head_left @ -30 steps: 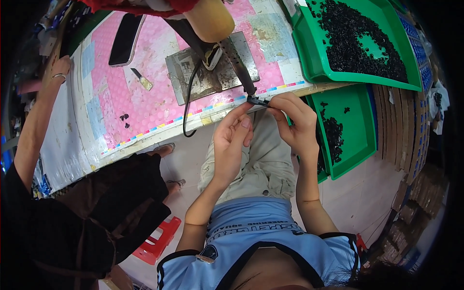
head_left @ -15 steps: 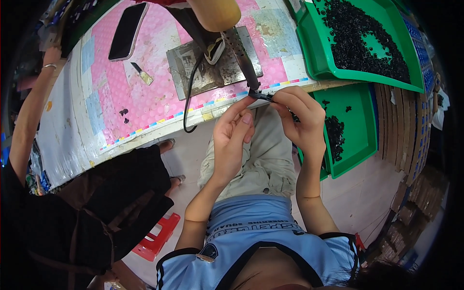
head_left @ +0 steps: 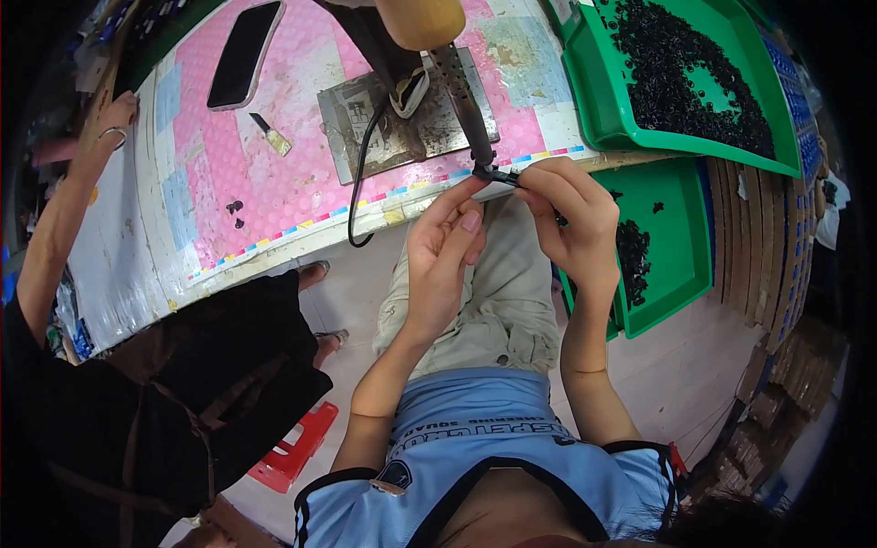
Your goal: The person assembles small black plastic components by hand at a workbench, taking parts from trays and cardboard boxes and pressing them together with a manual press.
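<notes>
While the right hand (head_left: 574,219) pinches a small black part (head_left: 504,177) between thumb and fingers, the left hand (head_left: 443,265) reaches its index fingertip to the part's left end, its thumb standing apart and the other fingers curled; whether it grips the part as well, I cannot tell. The black part lies level with the table's near edge, right under the tip of a tool with a perforated barrel (head_left: 464,105) and a yellowish handle (head_left: 420,20); whether tip and part touch is too small to make out. Behind them a worn metal plate (head_left: 343,137) rests on the pink-covered table (head_left: 301,183), with a black cable (head_left: 359,187) looping over the near edge. Farther left lie a phone (head_left: 245,57) with a dark screen, a small knife (head_left: 271,135) and, nearer, a few black bits (head_left: 236,215). On the far right, a green tray (head_left: 713,152) holds a broad spread of black pieces (head_left: 662,73); below it, just right of the right hand, a second green tray (head_left: 685,224) holds a smaller heap. At the left, a co-worker's hand (head_left: 119,111) rests by the table's edge, and a red stool (head_left: 297,447) stands on the floor.
</notes>
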A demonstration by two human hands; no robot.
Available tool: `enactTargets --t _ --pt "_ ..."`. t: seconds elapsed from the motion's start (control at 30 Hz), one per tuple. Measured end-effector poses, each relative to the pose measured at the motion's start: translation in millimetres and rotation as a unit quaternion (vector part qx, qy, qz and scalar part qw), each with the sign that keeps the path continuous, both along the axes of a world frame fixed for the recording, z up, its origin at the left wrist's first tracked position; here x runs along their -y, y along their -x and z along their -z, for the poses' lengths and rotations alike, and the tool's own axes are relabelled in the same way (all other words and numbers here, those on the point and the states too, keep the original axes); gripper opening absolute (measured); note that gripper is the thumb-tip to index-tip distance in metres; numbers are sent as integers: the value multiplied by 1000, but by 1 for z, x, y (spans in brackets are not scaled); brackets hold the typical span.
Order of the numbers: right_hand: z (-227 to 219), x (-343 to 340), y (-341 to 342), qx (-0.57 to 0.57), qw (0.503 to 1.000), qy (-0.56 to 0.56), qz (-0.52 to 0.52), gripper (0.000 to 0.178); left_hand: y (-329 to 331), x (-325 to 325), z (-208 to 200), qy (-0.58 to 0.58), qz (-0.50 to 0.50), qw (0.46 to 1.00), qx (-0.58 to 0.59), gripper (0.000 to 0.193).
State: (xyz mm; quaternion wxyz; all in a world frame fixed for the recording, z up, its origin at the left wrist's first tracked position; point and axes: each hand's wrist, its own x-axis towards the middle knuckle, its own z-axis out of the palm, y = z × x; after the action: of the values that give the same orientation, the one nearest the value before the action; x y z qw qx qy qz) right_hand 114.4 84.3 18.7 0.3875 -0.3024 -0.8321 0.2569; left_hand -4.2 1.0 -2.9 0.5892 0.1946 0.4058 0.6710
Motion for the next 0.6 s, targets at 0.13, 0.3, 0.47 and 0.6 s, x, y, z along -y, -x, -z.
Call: enactTargets --t 0.13,0.3,0.47,0.6 --pt "1 0 0 0 1000 -10 4 20 0 -1 2 -16 4 1000 4 34" --pt "1 -1 1 0 1000 -3 2 19 1 -1 5 -26 3 1000 8 34" --pt "2 0 -1 3 1000 -16 7 19 -1 -2 7 -31 9 999 13 35" --pt "1 0 1 -1 1000 -15 8 18 0 -2 4 -25 3 1000 17 35"
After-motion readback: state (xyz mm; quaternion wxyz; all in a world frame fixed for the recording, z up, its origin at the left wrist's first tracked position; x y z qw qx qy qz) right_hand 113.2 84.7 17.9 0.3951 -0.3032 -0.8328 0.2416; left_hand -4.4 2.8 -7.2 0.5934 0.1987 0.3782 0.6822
